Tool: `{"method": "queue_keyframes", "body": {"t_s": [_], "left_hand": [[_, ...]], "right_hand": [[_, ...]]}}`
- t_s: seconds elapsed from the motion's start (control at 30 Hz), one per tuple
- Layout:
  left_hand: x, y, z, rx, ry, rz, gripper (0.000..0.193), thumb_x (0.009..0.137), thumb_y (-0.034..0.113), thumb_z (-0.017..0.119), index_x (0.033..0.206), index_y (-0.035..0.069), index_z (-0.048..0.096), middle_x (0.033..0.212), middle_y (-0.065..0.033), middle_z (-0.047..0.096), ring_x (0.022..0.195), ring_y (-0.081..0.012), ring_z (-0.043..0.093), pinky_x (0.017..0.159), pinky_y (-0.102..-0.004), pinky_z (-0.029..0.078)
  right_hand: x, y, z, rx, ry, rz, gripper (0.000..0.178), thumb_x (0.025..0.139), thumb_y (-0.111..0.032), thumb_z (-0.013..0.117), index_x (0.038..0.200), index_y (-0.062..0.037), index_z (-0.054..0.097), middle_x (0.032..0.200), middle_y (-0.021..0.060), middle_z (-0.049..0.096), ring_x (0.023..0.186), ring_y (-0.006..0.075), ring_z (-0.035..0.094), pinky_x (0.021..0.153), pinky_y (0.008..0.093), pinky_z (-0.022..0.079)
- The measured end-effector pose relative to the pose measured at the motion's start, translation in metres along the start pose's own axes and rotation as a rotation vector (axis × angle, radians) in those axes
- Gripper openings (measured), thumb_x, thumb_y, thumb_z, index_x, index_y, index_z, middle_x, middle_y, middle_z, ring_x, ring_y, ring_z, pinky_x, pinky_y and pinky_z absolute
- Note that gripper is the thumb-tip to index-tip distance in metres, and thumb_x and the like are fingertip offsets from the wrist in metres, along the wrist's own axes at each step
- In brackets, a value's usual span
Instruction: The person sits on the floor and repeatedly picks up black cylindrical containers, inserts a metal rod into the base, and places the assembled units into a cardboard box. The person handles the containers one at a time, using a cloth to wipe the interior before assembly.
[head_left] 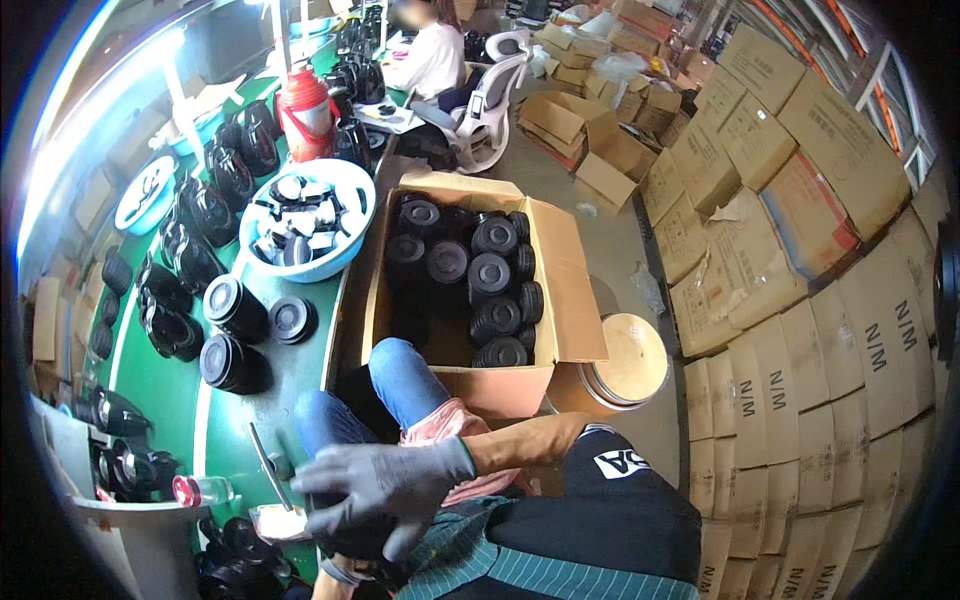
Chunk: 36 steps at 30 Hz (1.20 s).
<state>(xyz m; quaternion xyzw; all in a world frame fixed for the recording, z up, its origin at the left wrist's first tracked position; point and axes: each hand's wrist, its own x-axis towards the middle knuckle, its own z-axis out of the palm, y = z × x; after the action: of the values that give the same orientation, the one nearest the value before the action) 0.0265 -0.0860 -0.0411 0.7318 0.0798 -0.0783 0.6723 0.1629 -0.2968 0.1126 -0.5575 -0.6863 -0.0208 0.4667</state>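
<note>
My right hand (390,490), in a grey glove, reaches across my lap with its fingers and thumb curved over a dark black part (355,532). Most of that part is covered, so its exact kind does not show. Below it comes my left wrist with a band (345,572); the left fingers are hidden behind the part and the right glove. On the green table beside my hands stand a thin metal rod (265,458) and a clear jar with a red lid (200,490). Stacks of round black parts (235,308) sit farther up the table.
An open carton (580,290) of black round parts stands ahead, by my knees. Blue basins (330,262), a red flask (306,112) and black housings line the table. A round wooden-topped stool (630,358) and stacked cartons (770,430) are at right. Another person (430,60) sits far ahead.
</note>
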Motion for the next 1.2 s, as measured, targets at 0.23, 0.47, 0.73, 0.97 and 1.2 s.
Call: {"method": "queue_keyframes", "body": {"t_s": [0.23,0.47,0.73,0.97,1.2], "left_hand": [[0.014,0.009,-0.004,-0.035,-0.011,-0.012,0.041,0.096,0.022,0.074,0.128,-0.003,0.072,0.117,-0.0135,0.078,0.106,-0.0252,0.074,0.098,-0.0378,0.057],[0.012,0.008,-0.014,-0.101,-0.007,0.074,0.04,0.096,0.022,0.075,0.126,-0.004,0.073,0.115,-0.0135,0.078,0.105,-0.0257,0.075,0.097,-0.0381,0.058],[0.009,0.028,-0.03,-0.065,0.276,0.301,0.039,0.095,0.021,0.075,0.124,-0.005,0.074,0.113,-0.0135,0.079,0.103,-0.0264,0.076,0.096,-0.0385,0.058],[0.003,0.015,-0.059,0.242,0.704,0.503,0.038,0.093,0.018,0.075,0.122,-0.006,0.075,0.111,-0.0178,0.079,0.102,-0.0312,0.076,0.095,-0.0413,0.059],[0.013,0.064,-0.06,0.28,0.572,0.529,0.042,0.092,0.02,0.077,0.126,-0.005,0.074,0.115,-0.0183,0.077,0.106,-0.0291,0.074,0.098,-0.0411,0.057]], "right_hand": [[-0.013,-0.007,-0.006,-0.027,-0.162,0.089,0.117,0.071,-0.049,0.087,0.171,-0.022,0.034,0.178,0.0275,0.014,0.165,0.0511,0.01,0.123,0.0783,0.014],[-0.036,0.018,-0.006,0.746,0.103,0.401,0.11,0.086,-0.035,0.076,0.173,-0.0004,0.018,0.181,0.0174,0.018,0.168,0.0325,0.009,0.135,0.0496,0.004],[-0.048,0.036,-0.003,0.671,0.419,0.916,0.092,0.111,-0.059,0.052,0.169,0.0059,0.021,0.173,0.0243,0.031,0.161,0.0317,0.03,0.132,0.0382,0.021],[-0.013,0.053,-0.011,0.946,0.28,0.975,0.076,0.117,-0.049,0.04,0.171,0.0007,0.019,0.174,0.0143,0.03,0.161,0.0236,0.03,0.132,0.0356,0.019],[-0.031,0.046,0.025,0.246,0.452,0.693,0.057,0.12,-0.029,0.032,0.163,0.0081,0.036,0.169,0.0194,0.04,0.159,0.0259,0.034,0.13,0.0359,0.025]]}}
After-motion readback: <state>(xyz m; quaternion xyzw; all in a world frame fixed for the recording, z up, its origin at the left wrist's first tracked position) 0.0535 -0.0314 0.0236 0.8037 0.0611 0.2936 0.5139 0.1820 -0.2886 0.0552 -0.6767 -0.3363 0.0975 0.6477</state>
